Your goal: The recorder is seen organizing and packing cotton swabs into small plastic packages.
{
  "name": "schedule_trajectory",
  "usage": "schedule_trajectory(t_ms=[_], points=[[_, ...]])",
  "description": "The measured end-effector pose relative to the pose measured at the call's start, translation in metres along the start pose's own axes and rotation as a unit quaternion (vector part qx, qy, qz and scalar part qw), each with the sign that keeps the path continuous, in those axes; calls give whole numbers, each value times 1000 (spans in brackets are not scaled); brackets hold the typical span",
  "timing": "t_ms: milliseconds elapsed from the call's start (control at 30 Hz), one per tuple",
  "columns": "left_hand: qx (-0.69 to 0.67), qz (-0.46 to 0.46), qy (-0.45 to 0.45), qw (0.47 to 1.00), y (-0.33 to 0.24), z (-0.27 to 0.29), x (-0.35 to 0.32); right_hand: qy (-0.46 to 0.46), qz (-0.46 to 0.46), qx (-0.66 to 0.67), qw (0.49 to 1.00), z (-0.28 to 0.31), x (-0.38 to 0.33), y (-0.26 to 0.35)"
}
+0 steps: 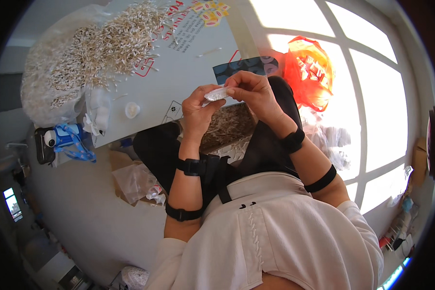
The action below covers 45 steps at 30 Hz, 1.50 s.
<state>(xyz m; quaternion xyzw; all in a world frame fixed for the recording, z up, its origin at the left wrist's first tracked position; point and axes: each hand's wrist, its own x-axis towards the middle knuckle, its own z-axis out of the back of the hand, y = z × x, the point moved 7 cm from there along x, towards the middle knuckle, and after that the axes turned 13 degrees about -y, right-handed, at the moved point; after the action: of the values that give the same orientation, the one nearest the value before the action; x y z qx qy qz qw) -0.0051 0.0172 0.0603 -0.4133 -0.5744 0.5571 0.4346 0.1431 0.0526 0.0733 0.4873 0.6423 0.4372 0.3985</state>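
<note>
Both of my hands are together above the near edge of the table, closed on one small white packet of cotton swabs [216,94]. The swabs' white tips sit bunched side by side at its near face. My left hand [199,105] wraps round the left end of the packet. With thumb and fingers, my right hand [253,93] pinches its right end, and the fingers hide part of it. Below my hands, between my legs, an open box holds many loose cotton swabs [227,128]. A dark printed sheet [239,67] lies just beyond my right hand.
A big heap of cotton swabs [125,36] spills from a clear plastic bag [36,89] across the white table [193,72]. A small round white tub [132,110] stands near its edge. Yellow-and-white packets [211,12] lie at the back. To the right hangs a red plastic bag [310,72] of packets.
</note>
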Motion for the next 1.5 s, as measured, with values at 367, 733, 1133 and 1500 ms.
schedule_trajectory(t_ms=[367, 733, 1133, 1500], points=[[2, -94, 17, 995, -61, 6, -13, -23, -160, 95, 982, 6, -15, 13], [-72, -174, -22, 982, -109, -12, -34, 26, -205, 304, 930, -15, -33, 20], [82, -261, 55, 960, -158, -11, -31, -31, 236, -115, 964, -18, -59, 105], [125, -338, 51, 931, -171, -22, -38, -35, 308, -141, 940, -19, -69, 120]])
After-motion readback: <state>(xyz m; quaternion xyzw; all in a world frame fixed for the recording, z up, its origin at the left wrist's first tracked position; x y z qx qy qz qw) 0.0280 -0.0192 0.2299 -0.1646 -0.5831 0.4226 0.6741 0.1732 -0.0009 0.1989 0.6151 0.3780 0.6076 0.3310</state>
